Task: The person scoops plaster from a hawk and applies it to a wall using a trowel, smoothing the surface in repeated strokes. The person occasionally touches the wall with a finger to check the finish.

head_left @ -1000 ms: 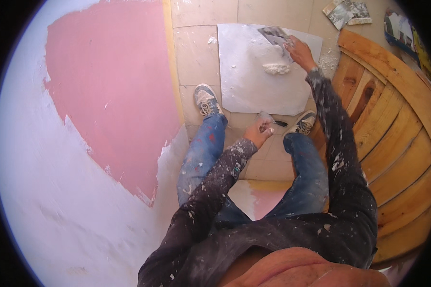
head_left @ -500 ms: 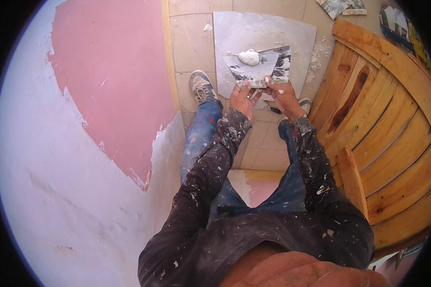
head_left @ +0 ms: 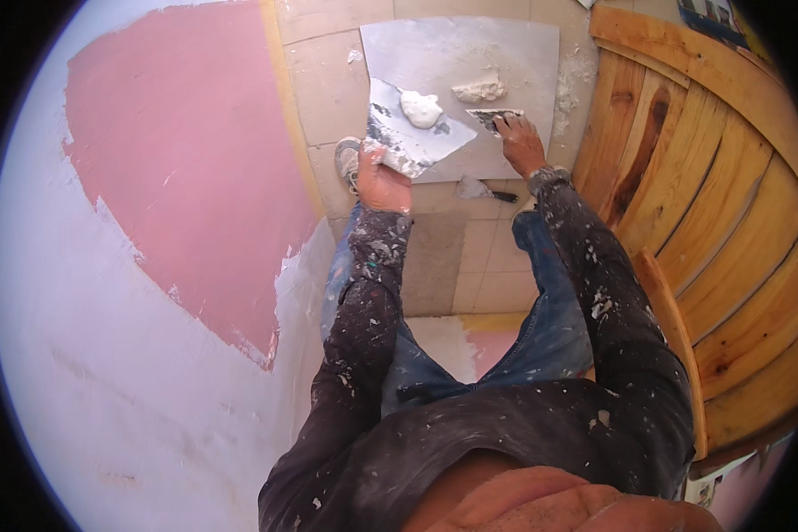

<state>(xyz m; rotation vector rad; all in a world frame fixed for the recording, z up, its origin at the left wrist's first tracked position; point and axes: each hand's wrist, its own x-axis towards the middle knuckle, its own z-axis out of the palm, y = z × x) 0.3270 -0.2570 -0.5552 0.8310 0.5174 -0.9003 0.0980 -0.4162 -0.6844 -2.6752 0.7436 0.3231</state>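
My left hand (head_left: 386, 183) grips the near edge of a flat metal plastering blade (head_left: 452, 140), streaked with plaster. A smooth dollop of white putty (head_left: 421, 109) sits on top of it. To its right, my right hand (head_left: 520, 146) is closed on a smaller putty spreader (head_left: 481, 115), whose flat blade points left toward the larger one. Both are held over a whitish sheet (head_left: 470, 40) on the floor. Another lump of putty (head_left: 481, 88) lies on that sheet. Between my feet rests a putty knife (head_left: 474, 187) with a dark handle.
On the left, the wall (head_left: 177, 151) is pink with white coated areas around it. A wooden slatted bench or panel (head_left: 683, 186) stands close on the right. White crumbs (head_left: 576, 80) dot the tiled floor (head_left: 324, 89). Dark containers (head_left: 716, 19) are at the far right.
My hands have moved apart. The larger blade with its putty has turned and gone left; the spreader is now separate in my right hand. The floor lump and putty knife have come into view.
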